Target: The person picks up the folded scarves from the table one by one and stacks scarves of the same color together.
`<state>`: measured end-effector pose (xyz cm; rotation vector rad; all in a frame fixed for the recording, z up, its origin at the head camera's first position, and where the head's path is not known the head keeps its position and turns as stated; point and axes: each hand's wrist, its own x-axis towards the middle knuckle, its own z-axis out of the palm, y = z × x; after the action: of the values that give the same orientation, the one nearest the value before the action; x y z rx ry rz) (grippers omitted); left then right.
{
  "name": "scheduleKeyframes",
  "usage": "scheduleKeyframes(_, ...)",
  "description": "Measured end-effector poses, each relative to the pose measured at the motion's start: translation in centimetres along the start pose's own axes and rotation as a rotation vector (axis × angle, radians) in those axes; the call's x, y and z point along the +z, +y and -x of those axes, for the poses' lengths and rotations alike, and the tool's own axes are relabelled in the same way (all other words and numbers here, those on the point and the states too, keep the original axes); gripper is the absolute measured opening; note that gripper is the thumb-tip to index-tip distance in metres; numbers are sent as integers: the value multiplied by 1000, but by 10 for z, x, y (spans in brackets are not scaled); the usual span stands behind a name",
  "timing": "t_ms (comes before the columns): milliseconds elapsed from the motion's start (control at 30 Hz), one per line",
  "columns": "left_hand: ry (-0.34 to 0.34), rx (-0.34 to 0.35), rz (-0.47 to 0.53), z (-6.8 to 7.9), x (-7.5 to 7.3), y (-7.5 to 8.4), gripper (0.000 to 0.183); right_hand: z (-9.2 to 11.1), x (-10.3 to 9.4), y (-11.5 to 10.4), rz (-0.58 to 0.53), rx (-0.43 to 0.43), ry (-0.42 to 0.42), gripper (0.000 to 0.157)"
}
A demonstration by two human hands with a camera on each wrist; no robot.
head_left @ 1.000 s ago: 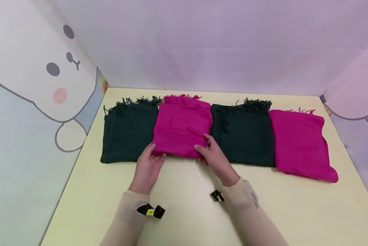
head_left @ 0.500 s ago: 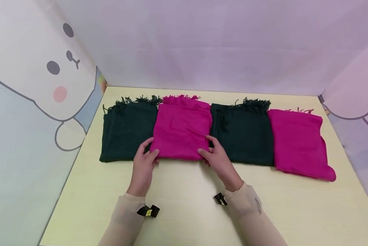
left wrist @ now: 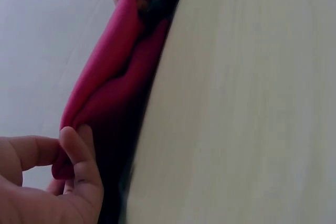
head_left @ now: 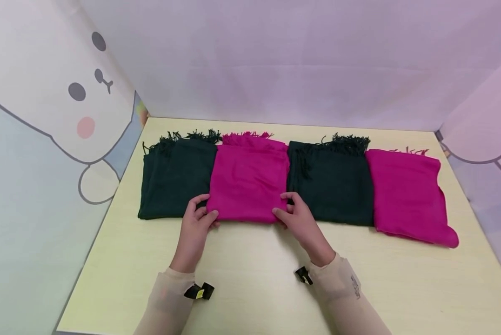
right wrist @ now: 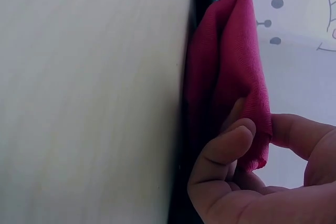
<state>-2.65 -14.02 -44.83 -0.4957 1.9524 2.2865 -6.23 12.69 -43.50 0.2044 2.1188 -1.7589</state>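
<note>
A folded magenta scarf [head_left: 248, 181] with fringe at its far end lies second from the left in a row. My left hand [head_left: 195, 229] pinches its near left corner, thumb on top and the other fingers at the side and beneath. At the near right corner my right hand [head_left: 300, 223] pinches the same scarf in a like way. From the side, the left wrist view has the scarf's front edge [left wrist: 107, 59] raised in a thick fold between both hands. The right wrist view shows the right fingers [right wrist: 223, 148] curled around the cloth's corner.
Dark green fringed scarves flank it, one at left [head_left: 177, 181] and one at right [head_left: 331, 186]. Another magenta scarf [head_left: 407, 195] ends the row at the right. All lie on a pale wooden table [head_left: 250, 279] with a fabric backdrop [head_left: 283, 60] behind.
The left hand has shifted its grip, bringing its thumb onto the cloth's near left corner. Both hands have since drawn the magenta scarf's near edge slightly toward the person.
</note>
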Motion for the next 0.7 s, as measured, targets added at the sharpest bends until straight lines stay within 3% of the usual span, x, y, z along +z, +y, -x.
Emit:
scheduleKeyframes(167, -23, 5, -81, 6, -1, 1, 42, 5, -2, 2, 31, -6, 4, 44)
scheduleKeyframes(700, -113, 11, -192, 20, -9, 4, 31, 19, -2, 2, 80, -22, -15, 43)
